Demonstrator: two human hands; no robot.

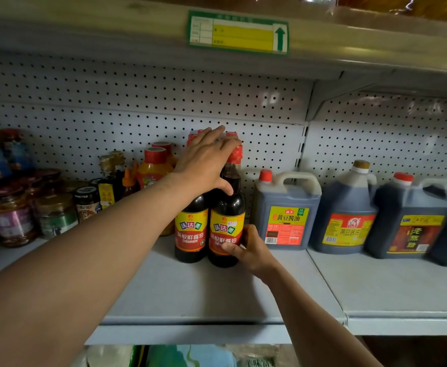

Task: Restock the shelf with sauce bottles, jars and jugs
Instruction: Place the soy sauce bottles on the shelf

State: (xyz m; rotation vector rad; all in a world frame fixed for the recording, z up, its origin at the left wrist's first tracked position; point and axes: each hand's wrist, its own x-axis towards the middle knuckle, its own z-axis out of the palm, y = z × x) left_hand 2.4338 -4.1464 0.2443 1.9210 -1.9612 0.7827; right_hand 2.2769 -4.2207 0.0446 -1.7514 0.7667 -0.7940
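Low in the centre of the frame, the right hand [251, 250] curls thumb and fingers round the label of a dark soy sauce bottle [227, 221] standing on the grey shelf [190, 292]. Above it, the left hand [206, 160] lies over the red-capped neck, fingers nearly straight, thumb against the shoulder. Glass-like and full, the bottle likely feels heavy, slick and breakable; body and neck give the safest hold. A second matching bottle [190, 229] touches its left side. Further right stand four dark jugs [286, 210]. At far left, jars [10, 215] cluster, too blurred to count.
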